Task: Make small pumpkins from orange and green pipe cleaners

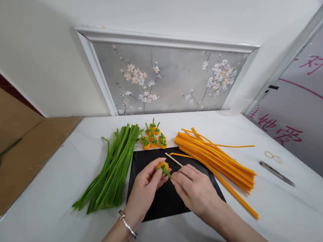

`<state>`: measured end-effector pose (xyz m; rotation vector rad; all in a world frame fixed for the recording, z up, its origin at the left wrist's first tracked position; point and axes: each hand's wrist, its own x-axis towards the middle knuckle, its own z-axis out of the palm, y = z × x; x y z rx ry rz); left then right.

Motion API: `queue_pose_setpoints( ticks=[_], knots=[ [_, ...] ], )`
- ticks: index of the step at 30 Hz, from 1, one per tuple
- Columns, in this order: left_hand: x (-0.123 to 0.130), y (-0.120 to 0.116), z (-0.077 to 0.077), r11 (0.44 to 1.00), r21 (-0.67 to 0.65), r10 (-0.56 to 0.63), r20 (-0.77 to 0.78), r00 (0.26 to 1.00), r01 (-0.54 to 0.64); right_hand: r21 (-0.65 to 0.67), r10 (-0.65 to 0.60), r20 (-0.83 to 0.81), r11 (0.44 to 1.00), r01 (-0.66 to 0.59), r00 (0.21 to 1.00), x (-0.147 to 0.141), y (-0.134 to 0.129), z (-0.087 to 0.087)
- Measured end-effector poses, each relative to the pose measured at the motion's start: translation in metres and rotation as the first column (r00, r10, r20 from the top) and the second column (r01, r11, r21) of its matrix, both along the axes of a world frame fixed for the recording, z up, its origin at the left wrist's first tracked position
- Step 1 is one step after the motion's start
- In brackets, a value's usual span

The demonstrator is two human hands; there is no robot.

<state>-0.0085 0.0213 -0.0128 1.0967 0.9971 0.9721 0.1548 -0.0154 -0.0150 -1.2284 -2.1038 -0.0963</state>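
Over a black mat (170,201), my left hand (145,183) pinches a small pumpkin (162,165) made of orange pipe cleaner, with a green stem on it. My right hand (195,189) is closed at the free end of the green pipe-cleaner stem (166,171), fingertips touching it. A thin wooden stick (173,159) sticks out past the right knuckles; whether the hand holds it or it lies on the mat, I cannot tell. Behind the mat stand several finished-looking pumpkins (152,139), orange with green tops.
To the left lies a bundle of green pipe cleaners (115,173); to the right, a bundle of orange pipe cleaners (217,159). Farther right are tweezers (276,173) and two rubber bands (273,157). A cardboard sheet (36,150) edges the white table (60,233).
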Motion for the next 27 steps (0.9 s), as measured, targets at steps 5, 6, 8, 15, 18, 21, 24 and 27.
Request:
queue_pose_setpoints(
  ticks=[5,6,8,15,18,21,24,27],
  knots=[
    [-0.001,0.000,-0.002,0.992,0.084,-0.093,-0.079,0.993,0.100,-0.047,-0.029,-0.122,0.999,0.023,0.992,0.004,-0.001,0.001],
    [-0.001,0.000,-0.003,0.992,0.083,-0.093,-0.075,0.993,0.099,-0.056,-0.043,-0.117,0.998,0.037,0.992,0.004,-0.001,0.001],
    [0.001,0.000,-0.004,0.994,0.077,-0.078,-0.062,0.995,0.083,-0.061,-0.059,-0.091,0.997,0.053,0.994,0.003,-0.001,0.001],
    [0.004,-0.004,-0.001,0.999,-0.006,-0.038,-0.004,0.999,0.038,0.028,-0.035,0.041,0.999,0.034,0.999,0.000,-0.001,0.007],
    [0.004,-0.006,0.003,0.999,-0.037,-0.032,0.025,0.999,0.033,-0.098,0.008,-0.120,0.995,-0.020,0.993,0.004,-0.001,0.013],
    [0.003,-0.007,0.006,0.997,-0.056,-0.050,0.092,0.994,0.055,-0.301,0.008,-0.382,0.944,-0.132,0.924,0.011,-0.001,0.018],
    [0.002,-0.008,0.008,0.989,-0.100,-0.086,0.205,0.975,0.109,-0.386,-0.065,-0.579,0.900,-0.202,0.813,0.018,0.001,0.021],
    [0.001,-0.007,0.012,0.966,-0.190,-0.110,0.312,0.944,0.176,-0.410,-0.141,-0.688,0.885,-0.221,0.712,0.019,0.002,0.020]
  ],
)
